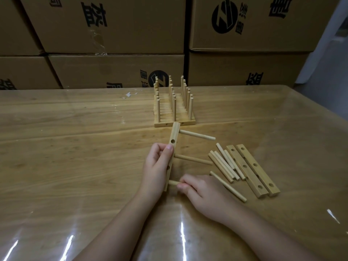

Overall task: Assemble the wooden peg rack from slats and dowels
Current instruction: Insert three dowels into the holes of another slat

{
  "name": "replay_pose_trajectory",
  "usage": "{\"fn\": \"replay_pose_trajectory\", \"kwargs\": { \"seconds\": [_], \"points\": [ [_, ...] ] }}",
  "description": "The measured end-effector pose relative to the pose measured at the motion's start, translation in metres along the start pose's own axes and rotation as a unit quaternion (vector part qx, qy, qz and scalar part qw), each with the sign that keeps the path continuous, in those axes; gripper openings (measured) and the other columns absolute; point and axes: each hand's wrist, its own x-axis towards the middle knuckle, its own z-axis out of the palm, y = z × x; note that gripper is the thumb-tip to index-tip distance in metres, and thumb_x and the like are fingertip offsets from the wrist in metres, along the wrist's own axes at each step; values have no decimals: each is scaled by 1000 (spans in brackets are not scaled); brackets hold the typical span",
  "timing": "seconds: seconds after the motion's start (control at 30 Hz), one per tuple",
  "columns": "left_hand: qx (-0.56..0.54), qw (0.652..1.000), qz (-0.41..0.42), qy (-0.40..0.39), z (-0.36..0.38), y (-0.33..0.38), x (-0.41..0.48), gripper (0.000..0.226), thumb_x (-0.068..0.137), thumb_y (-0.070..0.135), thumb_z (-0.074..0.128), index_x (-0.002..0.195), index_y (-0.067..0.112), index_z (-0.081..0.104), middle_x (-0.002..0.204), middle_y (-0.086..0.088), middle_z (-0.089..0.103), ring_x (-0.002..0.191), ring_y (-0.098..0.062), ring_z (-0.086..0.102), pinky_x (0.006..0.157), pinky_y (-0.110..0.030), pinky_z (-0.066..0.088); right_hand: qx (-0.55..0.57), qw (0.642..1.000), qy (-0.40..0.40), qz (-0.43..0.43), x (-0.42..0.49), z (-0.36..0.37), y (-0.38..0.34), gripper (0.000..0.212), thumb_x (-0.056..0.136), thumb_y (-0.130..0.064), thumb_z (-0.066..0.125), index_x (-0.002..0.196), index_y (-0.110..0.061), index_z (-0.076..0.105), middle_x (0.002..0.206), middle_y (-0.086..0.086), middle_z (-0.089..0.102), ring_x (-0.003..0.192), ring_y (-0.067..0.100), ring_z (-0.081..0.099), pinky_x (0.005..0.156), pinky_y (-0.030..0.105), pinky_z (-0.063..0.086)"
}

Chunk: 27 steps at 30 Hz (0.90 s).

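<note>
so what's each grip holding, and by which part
Left grip holds the slat around its middle; right grip pinches the nearest dowel close to its slat end.

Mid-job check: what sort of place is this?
Probably a small workshop or stockroom: printed cardboard cartons are stacked along the back, the wooden table lies under clear plastic sheeting, and a batch of assembled peg racks stands near loose dowels and slats.

We seem to be in a storeroom or small assembly workshop. Stacked cardboard cartons [116,70] printed with a round logo [227,16] wall off the back. We sit at a wooden table [56,119] under a glossy clear sheet [293,140], where finished peg racks [174,110] stand packed together.
</note>
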Motion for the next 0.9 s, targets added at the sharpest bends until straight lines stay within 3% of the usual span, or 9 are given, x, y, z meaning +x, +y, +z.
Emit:
{"fn": "replay_pose_trajectory", "kwargs": {
  "seconds": [0.13, 0.23, 0.33, 0.43, 0.5, 0.57, 0.67, 0.77, 0.9],
  "points": [
    [-1, 1000, -8, -9, 0, 0, 0, 16, 84, 38, 58, 68, 34, 59, 60, 14, 51, 63, -11, 46, 63, -38, 41, 26, 1000, 11, 11, 0, 2, 1, 21, 93, -38, 47, 88, -23, 60, 77, -10, 61, 73, 6, 55, 66, 34, 44],
    [-5, 1000, -13, 14, -1, -1, 3, 17, 92, 27, 57, 76, 22, 57, 62, 12, 51, 65, -13, 47, 65, -37, 41, 35, 998, 39, 15, 1, 2, 3, 19, 90, -42, 49, 96, -27, 59, 86, -16, 59, 80, 1, 54, 69, 28, 46],
    [-37, 997, -52, 40, -2, -1, 7, 20, 95, 24, 54, 75, 19, 57, 60, 7, 54, 63, -15, 50, 59, -30, 43, 31, 992, 120, 30, 4, -2, 6, 28, 89, -43, 45, 111, -28, 55, 95, -20, 49, 87, -2, 50, 71, 20, 47],
    [-66, 992, -87, 62, -2, 0, 10, 22, 97, 27, 51, 78, 16, 56, 56, 3, 60, 54, -9, 57, 51, -23, 47, 64, 970, 229, 55, 5, -5, 5, 33, 91, -42, 45, 120, -28, 47, 96, -10, 48, 85, 1, 51, 67, 17, 46],
    [-104, 987, -108, 62, -3, 0, 11, 22, 96, 29, 51, 82, 13, 56, 56, 1, 63, 51, -8, 59, 48, -19, 49, 102, 959, 256, 59, 4, -5, 3, 37, 89, -44, 45, 124, -32, 39, 94, -11, 49, 84, 1, 51, 66, 11, 44],
    [-147, 981, -118, 48, -5, 1, 12, 21, 95, 30, 53, 85, 12, 54, 61, -3, 66, 53, -10, 62, 48, -22, 51, 155, 952, 256, 65, 3, -4, 0, 42, 88, -53, 43, 126, -38, 33, 94, -14, 49, 83, 2, 54, 66, 12, 46],
    [-199, 974, -111, 10, -8, 2, 14, 21, 86, 31, 58, 92, 11, 52, 76, -8, 73, 65, -14, 67, 55, -26, 55, 274, 926, 237, 106, 6, -4, -1, 58, 76, -63, 47, 127, -45, 26, 97, -11, 55, 74, 8, 63, 63, 24, 53],
    [-202, 974, -103, -20, -11, 3, 14, 29, 78, 28, 65, 98, 8, 57, 94, -13, 74, 83, -22, 72, 59, -23, 55, 320, 917, 193, 138, 10, -8, 1, 66, 71, -55, 54, 129, -36, 29, 100, -8, 59, 71, 8, 66, 60, 21, 52],
    [-195, 972, -104, -77, -12, 0, 13, 43, 73, 23, 76, 104, 0, 58, 106, -16, 71, 98, -30, 70, 63, -24, 56, 359, 899, 186, 165, 12, -13, 4, 51, 74, -42, 58, 120, -34, 39, 98, -3, 65, 71, 11, 67, 59, 20, 52]
  ]
}}
